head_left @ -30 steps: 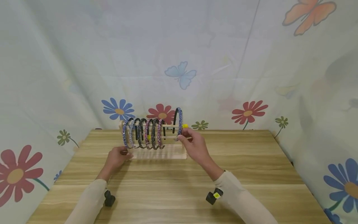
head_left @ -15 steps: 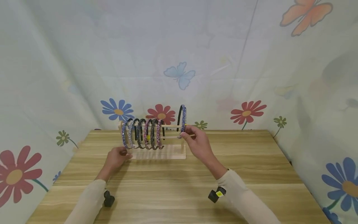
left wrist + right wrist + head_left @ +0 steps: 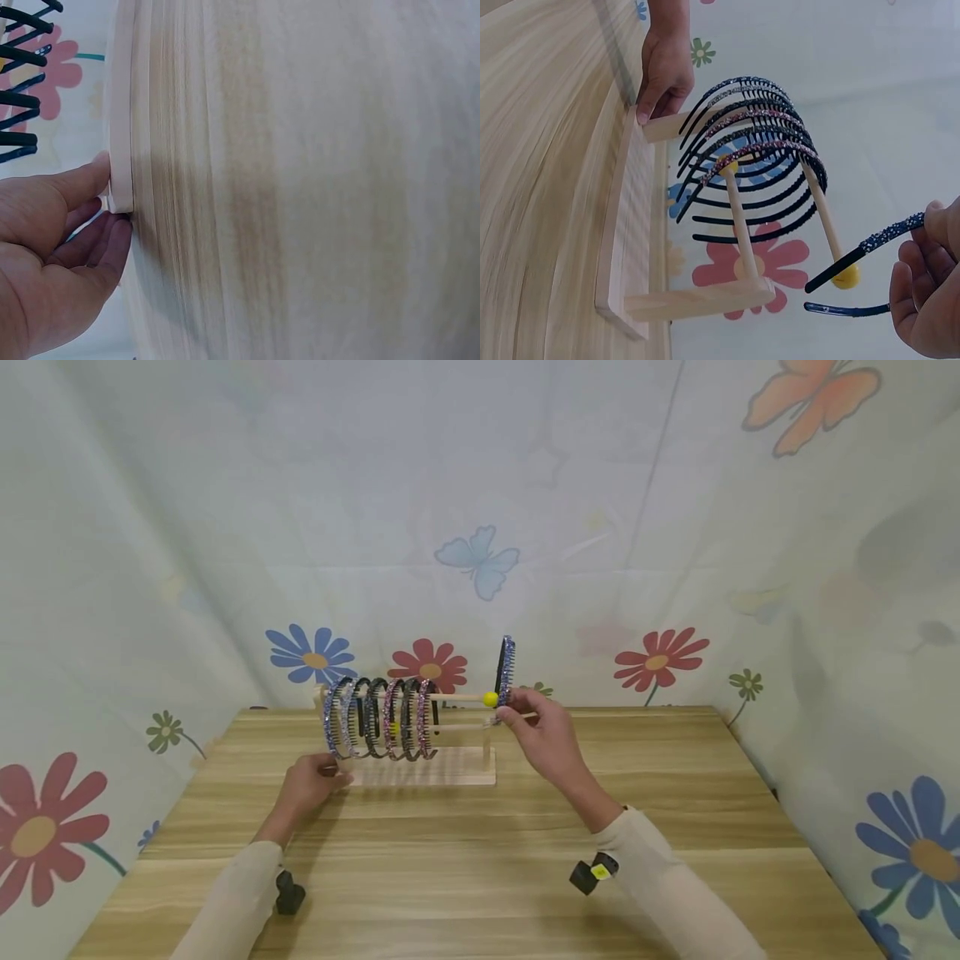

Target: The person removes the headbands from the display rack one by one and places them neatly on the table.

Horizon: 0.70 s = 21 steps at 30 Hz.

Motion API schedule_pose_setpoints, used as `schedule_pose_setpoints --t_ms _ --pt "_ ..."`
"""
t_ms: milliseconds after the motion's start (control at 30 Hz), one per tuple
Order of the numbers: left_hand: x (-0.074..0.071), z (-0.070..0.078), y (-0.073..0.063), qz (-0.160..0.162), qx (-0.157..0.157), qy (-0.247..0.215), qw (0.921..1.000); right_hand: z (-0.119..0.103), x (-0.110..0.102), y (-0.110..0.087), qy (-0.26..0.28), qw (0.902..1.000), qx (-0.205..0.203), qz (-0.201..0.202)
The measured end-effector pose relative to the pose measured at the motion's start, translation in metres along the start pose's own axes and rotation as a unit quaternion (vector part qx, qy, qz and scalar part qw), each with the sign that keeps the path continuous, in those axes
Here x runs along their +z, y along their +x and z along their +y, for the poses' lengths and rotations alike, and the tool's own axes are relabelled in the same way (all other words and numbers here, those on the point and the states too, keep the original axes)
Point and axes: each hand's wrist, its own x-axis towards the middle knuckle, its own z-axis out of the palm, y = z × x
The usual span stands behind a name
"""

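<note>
My right hand (image 3: 551, 739) pinches a blue glittery toothed headband (image 3: 507, 664) just off the yellow-tipped end of the upper rod. In the right wrist view, the free ends of this headband (image 3: 891, 234) lie close to the yellow ball (image 3: 846, 278), apart from the other bands. Several glittery headbands (image 3: 757, 145), blue, silver, black and pink, hang in a row on the left part of the wooden rack (image 3: 420, 770). My left hand (image 3: 306, 783) grips the left end of the rack's base; the left wrist view has its thumb and fingertips (image 3: 116, 232) against the base's corner.
The rack stands near the back of a wood-grain table (image 3: 420, 868). A second, lower rod (image 3: 741, 221) with a yellow ball on its end rises from the rack's right upright. Behind the table hangs a flower-and-butterfly cloth (image 3: 570, 568).
My right hand has moved to the right with the blue headband, which has left the rod's end and turned nearly edge-on. The left hand has kept its place on the base.
</note>
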Motion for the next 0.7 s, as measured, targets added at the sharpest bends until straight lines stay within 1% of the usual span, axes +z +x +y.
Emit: schedule_pose_setpoints --t_ms 200,433,700 --pt "0.000 0.000 -0.001 -0.001 0.003 0.006 1.0000 0.005 -0.013 -0.001 -0.010 0.9999 0.001 0.007" --pt "0.000 0.000 0.000 -0.004 -0.001 0.010 0.9999 0.012 -0.027 -0.002 -0.031 0.9992 0.000 0.027" --pt "0.000 0.001 0.001 -0.009 0.002 0.008 0.9999 0.019 -0.046 -0.004 -0.055 0.9974 0.001 0.047"
